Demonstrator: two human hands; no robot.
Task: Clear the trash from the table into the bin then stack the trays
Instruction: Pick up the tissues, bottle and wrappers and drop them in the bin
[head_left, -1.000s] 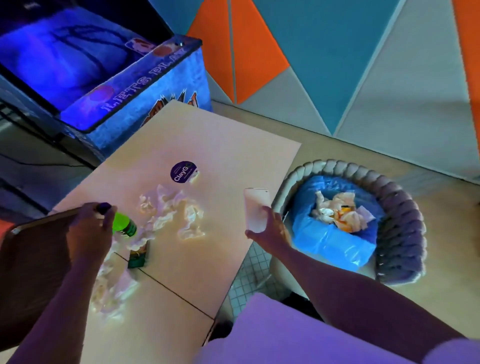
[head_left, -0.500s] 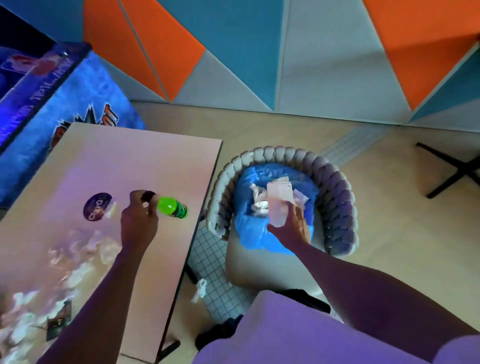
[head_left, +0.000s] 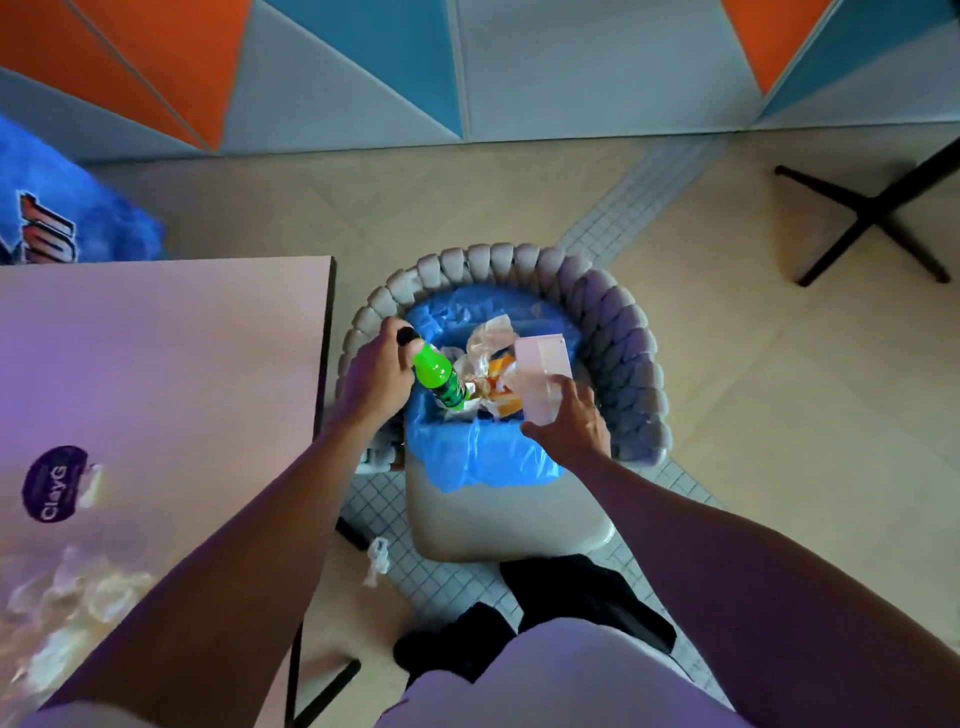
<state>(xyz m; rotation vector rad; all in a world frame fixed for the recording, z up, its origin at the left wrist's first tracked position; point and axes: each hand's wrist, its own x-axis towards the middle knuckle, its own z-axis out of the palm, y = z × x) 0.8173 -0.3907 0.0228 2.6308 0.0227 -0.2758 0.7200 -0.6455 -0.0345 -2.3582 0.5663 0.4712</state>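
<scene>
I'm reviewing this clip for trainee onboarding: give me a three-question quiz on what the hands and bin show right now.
1. True or false: the left hand holds the green bottle by its cap end.
2. What does the right hand hold? A) pale carton B) tray C) tissue
3. Fill in: both items are over the blue-lined ____.

Key:
1. True.
2. A, the pale carton.
3. bin; crumpled tissues remain on the table.

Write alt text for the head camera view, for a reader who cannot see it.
Over a blue-lined bin sitting on a woven chair, the left hand holds a green bottle and the right hand a pale carton. Crumpled tissues remain on the table at left.
</scene>
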